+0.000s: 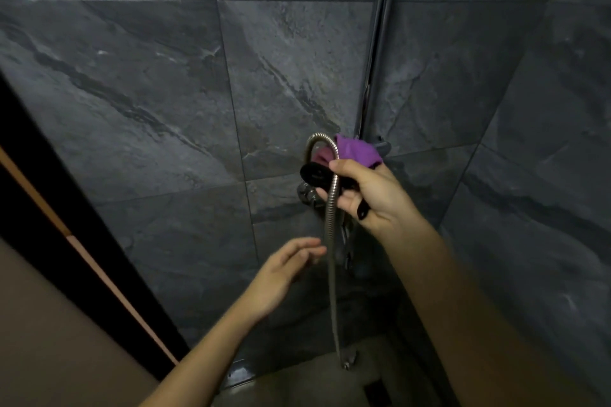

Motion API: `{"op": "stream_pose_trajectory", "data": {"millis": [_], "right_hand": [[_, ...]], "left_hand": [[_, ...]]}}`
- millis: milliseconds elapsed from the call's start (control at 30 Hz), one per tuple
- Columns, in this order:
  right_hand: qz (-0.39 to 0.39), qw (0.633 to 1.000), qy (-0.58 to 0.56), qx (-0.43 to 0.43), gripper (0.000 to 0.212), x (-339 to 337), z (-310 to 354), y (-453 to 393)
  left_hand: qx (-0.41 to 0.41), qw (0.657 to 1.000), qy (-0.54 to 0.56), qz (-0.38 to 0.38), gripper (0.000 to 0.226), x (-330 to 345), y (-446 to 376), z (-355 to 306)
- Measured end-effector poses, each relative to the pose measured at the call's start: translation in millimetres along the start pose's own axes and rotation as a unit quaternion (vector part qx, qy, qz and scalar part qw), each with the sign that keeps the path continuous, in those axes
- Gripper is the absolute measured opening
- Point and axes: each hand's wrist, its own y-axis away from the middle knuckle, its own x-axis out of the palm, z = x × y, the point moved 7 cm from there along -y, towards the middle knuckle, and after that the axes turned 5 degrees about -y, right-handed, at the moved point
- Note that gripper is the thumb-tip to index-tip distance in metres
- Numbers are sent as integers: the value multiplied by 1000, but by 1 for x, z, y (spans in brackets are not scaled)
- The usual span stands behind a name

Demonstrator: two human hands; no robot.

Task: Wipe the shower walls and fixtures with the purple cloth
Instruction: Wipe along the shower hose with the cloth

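Dark grey stone-look shower walls (139, 82) fill most of the view, their large tiles veined with paler streaks and meeting in a corner on the right. A dark door frame (66, 208) with a pale strip beside it runs diagonally along the lower left. A vertical metal rail (380, 53) stands against the wall right of centre, reaching down to the fixtures.

A metal shower hose (331, 241) arches up over the right hand, then hangs straight down to its end fitting near the shower floor (297, 383).

The right hand (367, 195) is raised in front of the rail's lower end. Its grip is clamped on a black handheld shower head (314, 173), fingers curled round it, and the same hand holds the purple cloth (357, 150), which bunches up above the knuckles and lies against the hose's arch. Whether the cloth touches the wall behind cannot be told.

The left hand (284, 269) hovers lower, fingers straight and loosely apart, holding nothing, fingertips just beside the hanging hose.

A chrome mixer valve (307, 195) shows partly behind the right hand's fingers.
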Motion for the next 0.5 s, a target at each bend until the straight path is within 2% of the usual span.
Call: {"op": "stream_pose_trajectory", "data": {"millis": [67,233,367,500], "right_hand": [[-1,1000,-2,3,39,4,11,-5],[24,999,-20,31,33,11,25,-14],[29,998,-44,39,30,5,32,-22],[30,995,-83,35,41,-15,31,-26]], "left_hand": [[38,999,-12,1,28,13,5,-3],[89,990,-76,-76,31,38,-13,-23],[101,976,-119,-151,8,46,-23,-32],[100,965,-160,-185,2,44,-26,-25]]}}
